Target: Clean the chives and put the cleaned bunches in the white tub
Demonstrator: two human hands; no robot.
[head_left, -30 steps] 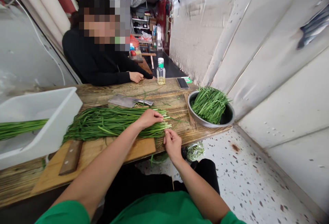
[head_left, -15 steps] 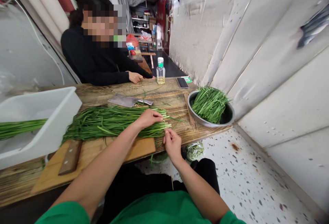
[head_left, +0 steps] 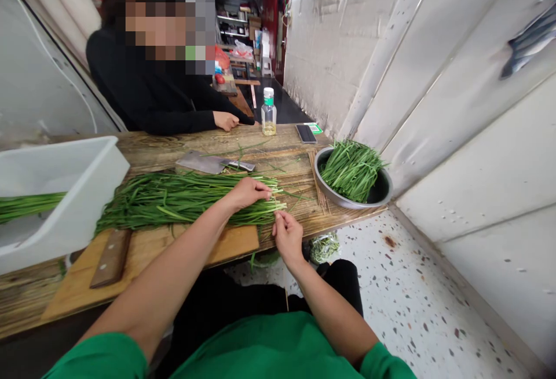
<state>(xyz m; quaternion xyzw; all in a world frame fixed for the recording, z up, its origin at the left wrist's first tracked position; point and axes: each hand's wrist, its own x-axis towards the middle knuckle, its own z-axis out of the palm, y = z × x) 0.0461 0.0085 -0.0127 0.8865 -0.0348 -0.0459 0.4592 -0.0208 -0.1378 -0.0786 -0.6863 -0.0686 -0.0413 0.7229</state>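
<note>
A long pile of garlic chives (head_left: 174, 196) lies on the table and the near wooden board, pale cut ends pointing right. My left hand (head_left: 249, 192) rests over the pile near those ends, its fingers pinched together on some stalks. Just below and to the right, my right hand (head_left: 288, 235) is closed, thumb and forefinger pressed together beside the lower pale ends. What sits between its fingertips is too small to make out. Behind the pile lies a cleaver (head_left: 212, 163), flat on the table.
A metal basin (head_left: 384, 198) holds more chives at the right. At left stands a white plastic bin (head_left: 93, 179). A wooden handle (head_left: 112, 258) lies on the cutting board (head_left: 237, 240). A bottle (head_left: 269, 113), a phone (head_left: 306, 134) and a seated person (head_left: 143, 98) are across the table (head_left: 147, 146).
The view has shifted slightly, so everything sits a little higher and further left. Both hands stay at the pale ends of the chives, with little change in their grip.
</note>
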